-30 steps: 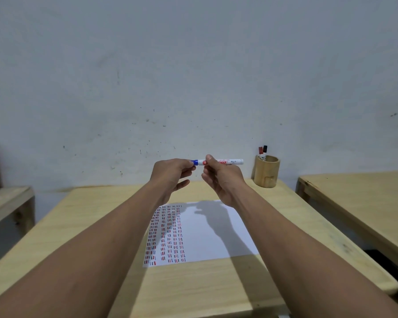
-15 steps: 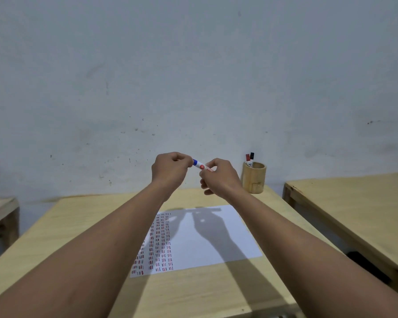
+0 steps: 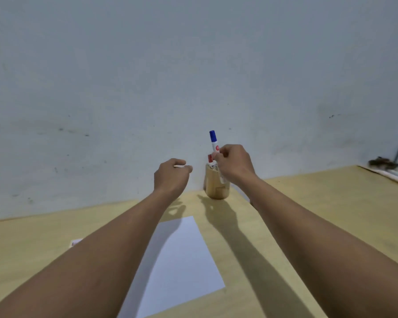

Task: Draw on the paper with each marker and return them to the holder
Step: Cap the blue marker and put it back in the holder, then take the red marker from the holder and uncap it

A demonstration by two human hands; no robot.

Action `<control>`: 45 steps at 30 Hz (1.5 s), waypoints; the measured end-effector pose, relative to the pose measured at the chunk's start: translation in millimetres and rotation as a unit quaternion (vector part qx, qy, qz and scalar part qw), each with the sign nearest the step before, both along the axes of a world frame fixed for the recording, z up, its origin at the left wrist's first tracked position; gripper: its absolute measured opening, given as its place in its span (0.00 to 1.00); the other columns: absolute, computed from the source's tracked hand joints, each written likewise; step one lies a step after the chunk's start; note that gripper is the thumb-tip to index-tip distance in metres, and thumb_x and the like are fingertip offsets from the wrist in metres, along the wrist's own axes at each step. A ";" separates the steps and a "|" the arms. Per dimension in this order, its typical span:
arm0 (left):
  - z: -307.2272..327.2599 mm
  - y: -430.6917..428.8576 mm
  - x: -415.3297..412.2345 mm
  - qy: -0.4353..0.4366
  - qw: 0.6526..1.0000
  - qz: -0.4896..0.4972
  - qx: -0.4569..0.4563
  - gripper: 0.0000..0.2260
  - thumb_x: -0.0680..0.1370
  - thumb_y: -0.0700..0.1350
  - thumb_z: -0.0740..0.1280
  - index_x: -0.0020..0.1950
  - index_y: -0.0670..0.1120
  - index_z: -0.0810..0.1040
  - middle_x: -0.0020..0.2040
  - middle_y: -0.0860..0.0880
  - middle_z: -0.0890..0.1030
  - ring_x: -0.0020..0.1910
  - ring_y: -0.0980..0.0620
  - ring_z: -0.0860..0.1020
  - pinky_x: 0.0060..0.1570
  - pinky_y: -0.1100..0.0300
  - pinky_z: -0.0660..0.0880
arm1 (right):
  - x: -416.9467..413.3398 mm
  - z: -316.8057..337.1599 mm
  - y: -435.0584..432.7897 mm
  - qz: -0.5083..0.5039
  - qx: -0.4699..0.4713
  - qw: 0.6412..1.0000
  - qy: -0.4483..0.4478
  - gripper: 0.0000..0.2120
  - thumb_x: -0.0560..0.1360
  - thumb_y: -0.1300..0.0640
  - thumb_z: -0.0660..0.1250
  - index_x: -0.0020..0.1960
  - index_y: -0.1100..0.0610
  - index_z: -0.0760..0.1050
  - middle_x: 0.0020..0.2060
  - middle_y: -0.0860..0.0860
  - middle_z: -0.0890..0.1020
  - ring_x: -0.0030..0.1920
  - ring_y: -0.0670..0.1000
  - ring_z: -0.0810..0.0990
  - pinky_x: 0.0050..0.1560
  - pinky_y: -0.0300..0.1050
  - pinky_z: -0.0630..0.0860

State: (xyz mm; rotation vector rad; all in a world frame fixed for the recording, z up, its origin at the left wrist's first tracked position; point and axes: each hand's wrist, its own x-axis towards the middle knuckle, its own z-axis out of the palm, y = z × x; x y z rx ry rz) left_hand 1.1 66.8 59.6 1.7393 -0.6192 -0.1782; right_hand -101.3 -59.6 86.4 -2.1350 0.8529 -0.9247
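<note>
My right hand (image 3: 234, 164) grips the blue marker (image 3: 213, 141) upright, its blue cap on top, directly over the bamboo holder (image 3: 216, 187) at the table's far edge. A red-capped marker (image 3: 210, 159) stands in the holder behind my fingers. My left hand (image 3: 171, 177) hovers loosely curled just left of the holder with nothing in it. The white paper (image 3: 182, 260) lies on the wooden table (image 3: 32, 244) between my forearms; my left arm hides most of its marked left part.
A pale wall rises right behind the table. A second wooden table (image 3: 342, 196) stands to the right, with a white tray-like object and dark clutter (image 3: 384, 166) at its far end.
Both hands held the marker level above the paper, the left at its blue cap. Now the left hand has let go and the right has carried the marker, turned upright, over the holder.
</note>
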 end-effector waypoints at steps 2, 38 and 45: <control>-16.7 -22.7 -1.0 -0.008 0.999 -0.031 0.034 0.15 0.74 0.49 0.72 0.60 0.49 0.79 0.49 0.50 0.83 0.46 0.51 0.80 0.40 0.59 0.75 | 4.4 3.5 -20.4 -0.021 -0.011 1.000 -0.009 0.06 0.82 0.53 0.64 0.50 0.53 0.79 0.44 0.49 0.83 0.44 0.52 0.81 0.47 0.48 0.77; -93.8 -123.5 19.5 -0.060 0.993 -0.061 0.083 0.22 0.71 0.36 0.71 0.64 0.47 0.77 0.54 0.51 0.84 0.49 0.51 0.82 0.41 0.64 0.76 | 68.2 -46.9 -81.1 -0.054 -0.072 0.987 0.133 0.08 0.73 0.52 0.66 0.43 0.57 0.78 0.36 0.50 0.80 0.36 0.54 0.78 0.33 0.43 0.68; -93.1 -125.0 20.0 -0.079 0.991 -0.058 0.092 0.23 0.71 0.34 0.67 0.65 0.46 0.77 0.57 0.48 0.83 0.52 0.47 0.81 0.48 0.58 0.77 | 64.2 -46.5 -78.8 -0.051 -0.093 0.987 0.121 0.10 0.77 0.53 0.65 0.45 0.58 0.82 0.37 0.50 0.82 0.39 0.55 0.80 0.33 0.43 0.69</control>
